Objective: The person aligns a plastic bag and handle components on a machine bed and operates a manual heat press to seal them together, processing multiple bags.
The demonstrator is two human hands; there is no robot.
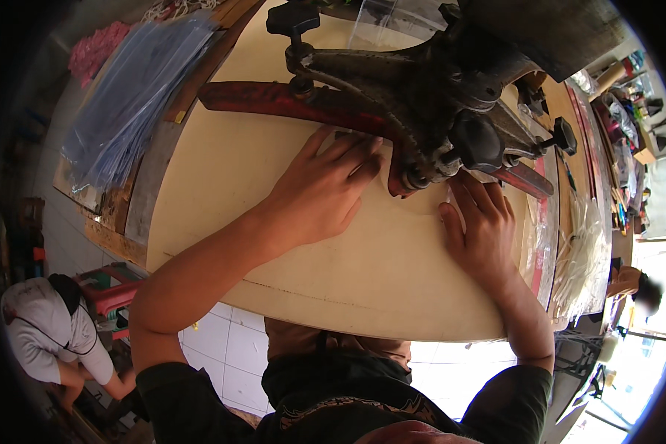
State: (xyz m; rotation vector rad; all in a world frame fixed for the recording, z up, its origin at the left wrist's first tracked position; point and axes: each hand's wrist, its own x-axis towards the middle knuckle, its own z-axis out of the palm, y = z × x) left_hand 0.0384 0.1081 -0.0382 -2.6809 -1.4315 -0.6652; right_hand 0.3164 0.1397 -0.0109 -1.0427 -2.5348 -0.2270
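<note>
A dark cast-metal machine head (392, 70) with black knobs and a long worn red bar (274, 102) hangs over a pale tan board (229, 177). My left hand (325, 181) is at the board beside the bar, its fingers bent and closed together. A small dark bit shows at those fingertips, too little to name. Across from it, my right hand (485, 222) lies with its thumb apart from the fingers. Its fingertips reach beneath the machine's arm and are partly hidden, close to a scrap of clear film (477, 176).
Bluish clear plastic sheets (137, 96) are stacked at the left, with a pink bundle (100, 52) behind. Clear strips (581, 259) lie at the right edge. A black knob (475, 140) juts between my hands. Another person (55, 333) bends at the lower left, near a red stool (111, 296).
</note>
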